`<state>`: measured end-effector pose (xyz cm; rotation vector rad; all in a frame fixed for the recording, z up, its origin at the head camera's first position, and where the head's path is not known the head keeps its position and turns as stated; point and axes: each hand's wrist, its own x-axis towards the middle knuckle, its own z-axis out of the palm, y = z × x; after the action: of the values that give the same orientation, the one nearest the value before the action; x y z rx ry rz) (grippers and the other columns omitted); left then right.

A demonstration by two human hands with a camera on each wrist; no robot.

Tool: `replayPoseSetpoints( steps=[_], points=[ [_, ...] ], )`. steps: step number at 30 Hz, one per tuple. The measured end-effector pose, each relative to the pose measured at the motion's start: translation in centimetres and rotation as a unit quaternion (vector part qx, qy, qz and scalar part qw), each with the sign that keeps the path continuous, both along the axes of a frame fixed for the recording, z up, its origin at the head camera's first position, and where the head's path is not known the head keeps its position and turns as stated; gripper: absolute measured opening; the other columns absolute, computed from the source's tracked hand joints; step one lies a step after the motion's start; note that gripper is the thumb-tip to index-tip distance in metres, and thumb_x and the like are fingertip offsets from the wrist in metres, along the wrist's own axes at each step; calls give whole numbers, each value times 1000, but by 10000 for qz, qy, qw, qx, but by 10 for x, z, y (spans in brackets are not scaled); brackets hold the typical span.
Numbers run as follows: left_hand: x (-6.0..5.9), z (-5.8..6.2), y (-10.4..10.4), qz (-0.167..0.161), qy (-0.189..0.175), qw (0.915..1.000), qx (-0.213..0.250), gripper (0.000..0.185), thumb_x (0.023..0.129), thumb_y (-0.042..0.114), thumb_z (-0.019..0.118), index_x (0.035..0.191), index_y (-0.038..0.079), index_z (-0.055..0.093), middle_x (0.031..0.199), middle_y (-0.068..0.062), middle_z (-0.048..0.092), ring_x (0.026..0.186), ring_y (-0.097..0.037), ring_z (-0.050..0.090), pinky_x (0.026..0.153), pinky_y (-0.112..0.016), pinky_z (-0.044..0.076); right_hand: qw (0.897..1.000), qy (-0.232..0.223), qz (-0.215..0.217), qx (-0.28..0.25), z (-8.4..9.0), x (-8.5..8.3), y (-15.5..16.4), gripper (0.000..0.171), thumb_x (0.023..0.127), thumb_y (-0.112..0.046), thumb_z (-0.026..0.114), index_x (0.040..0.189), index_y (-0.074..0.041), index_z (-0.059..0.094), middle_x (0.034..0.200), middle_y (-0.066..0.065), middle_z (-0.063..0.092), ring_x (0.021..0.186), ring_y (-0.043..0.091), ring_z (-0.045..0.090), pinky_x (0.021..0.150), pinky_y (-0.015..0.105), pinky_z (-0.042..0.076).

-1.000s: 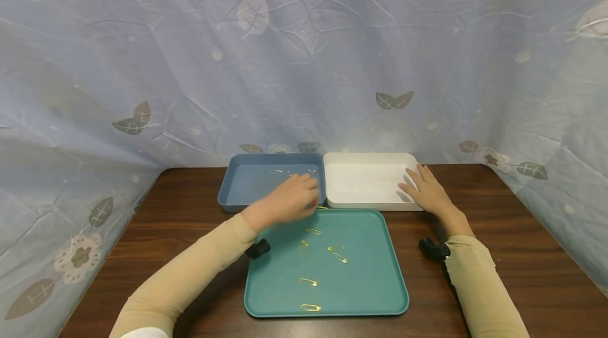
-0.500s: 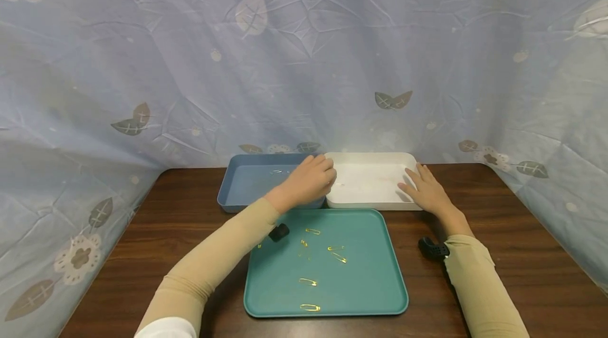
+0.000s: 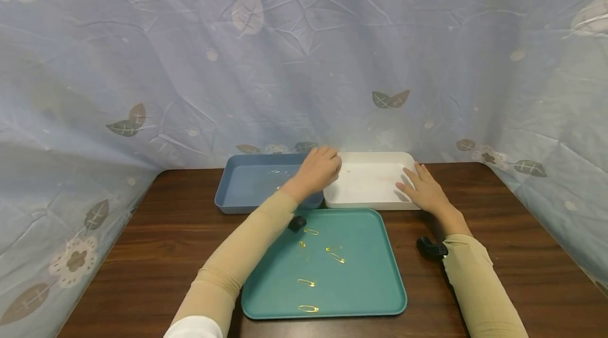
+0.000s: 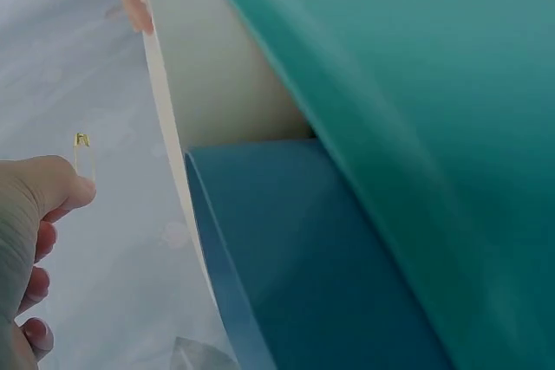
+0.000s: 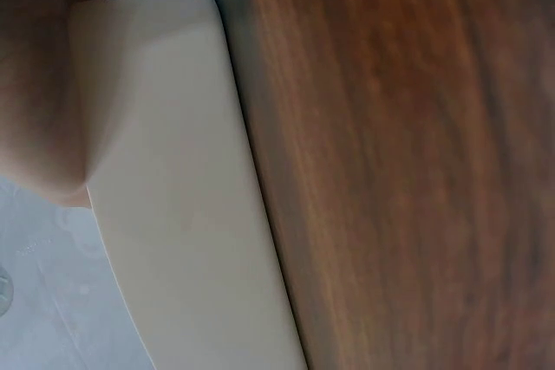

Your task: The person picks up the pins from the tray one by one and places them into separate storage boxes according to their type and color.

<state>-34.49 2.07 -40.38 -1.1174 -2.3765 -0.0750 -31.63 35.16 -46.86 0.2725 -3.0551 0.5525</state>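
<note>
My left hand (image 3: 319,170) is over the line where the blue tray (image 3: 222,190) meets the white tray (image 3: 375,205). Between thumb and fingers it pinches a gold safety pin (image 4: 81,141), whose head end sticks out past the thumb in the left wrist view. My right hand (image 3: 426,189) rests at the right rim of the white tray, fingers spread and reaching over its edge. Several gold safety pins (image 3: 308,308) lie scattered on the green tray (image 3: 361,288) in front. A few silvery pins (image 3: 274,172) lie in the blue tray, partly hidden by my left hand and forearm.
The three trays stand on a dark wooden table (image 3: 176,253), with the green one nearest me. A patterned cloth (image 3: 304,63) hangs right behind the blue and white trays. Dark wrist straps (image 3: 431,249) sit on both forearms.
My left hand has moved right and away from me, from the front of the blue tray to the white tray's left edge, carrying the safety pin. My right hand stays put.
</note>
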Motion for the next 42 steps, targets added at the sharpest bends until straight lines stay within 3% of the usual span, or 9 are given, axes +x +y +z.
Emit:
replayPoseSetpoints(
  steps=[6,12,18,23,30,42],
  points=[
    [-13,0,8,411,-305,9987,85,9,95,16,60,92,12,68,91,-3,60,82,-20,49,71,-31,37,10000,-13,-7,17,2,3,-3,75,100,-52,42,152,0,27,159,31,7,147,50,6,115,67,12],
    [-28,-10,13,656,-227,9975,149,11,95,17,59,91,14,68,92,-1,60,83,-19,50,70,-30,35,10000,16,-12,-2,3,3,-2,77,100,-55,39,152,0,27,159,31,7,147,50,5,115,67,11],
    [-39,-16,17,865,-273,9957,207,10,94,18,61,88,15,69,92,0,62,86,-18,53,73,-31,41,9993,164,66,-338,3,6,-4,85,97,-64,36,151,0,29,160,30,6,148,48,3,113,69,10],
    [-45,-15,16,1266,-708,9889,331,11,94,20,62,88,15,70,93,-1,62,89,-19,55,78,-35,46,9996,50,41,-270,2,6,-6,80,99,-60,37,152,-1,27,160,29,5,148,48,2,114,68,9],
    [-49,-14,14,1539,-1334,9770,624,12,94,19,61,94,14,72,100,-3,64,96,-22,56,86,-39,47,10000,-23,-41,-2,2,4,-8,75,100,-53,41,152,-1,27,160,30,6,148,49,4,115,67,11],
    [-54,-15,15,1741,-1472,9706,775,12,94,21,61,94,16,73,100,-3,64,96,-23,56,85,-38,47,10000,-60,-13,-74,1,3,-11,76,99,-55,42,153,-2,27,161,28,4,148,48,3,115,67,10]
  ],
)
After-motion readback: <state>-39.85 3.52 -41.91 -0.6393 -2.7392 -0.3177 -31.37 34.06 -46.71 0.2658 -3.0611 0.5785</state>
